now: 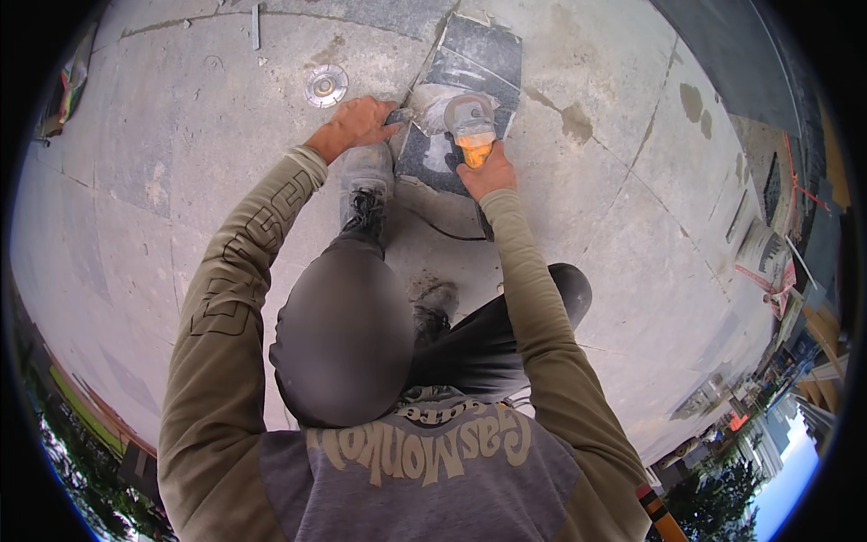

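A grinder (474, 135) held over a dusty dark slab (459, 68) on the concrete floor (614, 217).
From where I stand, the right hand (489, 172) has its fingers wrapped around the grinder's orange body; the left hand (359, 122) reaches to the slab's left edge, fingers curled by a small dark piece (397, 116), though I can't tell whether they grip it. Pale dust coats part of the slab, so I'd judge it is being cut or ground; the next move calls for a firm wrist and a steady slab. A round metal disc (326, 86) lies near the left hand. Big lettering crosses the shirt (433, 497), with outlined letters down the left sleeve (244, 244); I can read nothing on the grinder.
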`<state>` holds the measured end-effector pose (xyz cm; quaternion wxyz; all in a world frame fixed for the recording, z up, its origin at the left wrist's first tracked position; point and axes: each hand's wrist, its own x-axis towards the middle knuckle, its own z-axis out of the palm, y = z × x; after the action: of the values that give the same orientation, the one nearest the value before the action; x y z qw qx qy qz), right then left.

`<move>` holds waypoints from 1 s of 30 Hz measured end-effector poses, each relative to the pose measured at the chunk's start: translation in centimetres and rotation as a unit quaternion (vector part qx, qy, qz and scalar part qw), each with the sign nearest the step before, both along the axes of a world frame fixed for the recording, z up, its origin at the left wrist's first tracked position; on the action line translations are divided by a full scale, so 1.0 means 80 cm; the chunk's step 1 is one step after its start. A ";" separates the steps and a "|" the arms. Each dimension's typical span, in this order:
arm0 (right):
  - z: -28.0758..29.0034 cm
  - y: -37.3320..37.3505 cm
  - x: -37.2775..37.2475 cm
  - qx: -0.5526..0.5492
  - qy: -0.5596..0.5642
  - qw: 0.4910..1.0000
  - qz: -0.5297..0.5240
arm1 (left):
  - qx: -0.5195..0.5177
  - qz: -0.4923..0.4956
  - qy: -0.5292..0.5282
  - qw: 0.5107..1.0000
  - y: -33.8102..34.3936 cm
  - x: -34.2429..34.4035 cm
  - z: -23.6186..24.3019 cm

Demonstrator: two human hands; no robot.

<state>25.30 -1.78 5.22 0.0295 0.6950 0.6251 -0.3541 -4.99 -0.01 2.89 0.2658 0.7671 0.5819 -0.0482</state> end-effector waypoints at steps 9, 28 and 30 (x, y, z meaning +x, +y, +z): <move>-0.001 0.010 0.001 0.008 -0.019 1.000 -0.011 | 0.005 0.003 0.027 1.000 -0.003 0.005 -0.004; -0.005 -0.001 -0.015 -0.007 -0.013 1.000 0.022 | 0.002 0.022 0.019 1.000 -0.005 0.007 -0.011; -0.008 -0.002 -0.014 -0.006 -0.007 1.000 0.025 | -0.003 0.017 0.028 0.999 -0.004 0.009 -0.008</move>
<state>24.19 -1.97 4.61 0.0467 0.6811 0.6402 -0.3522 -4.28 -0.29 2.23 0.2519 0.7546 0.6022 -0.0669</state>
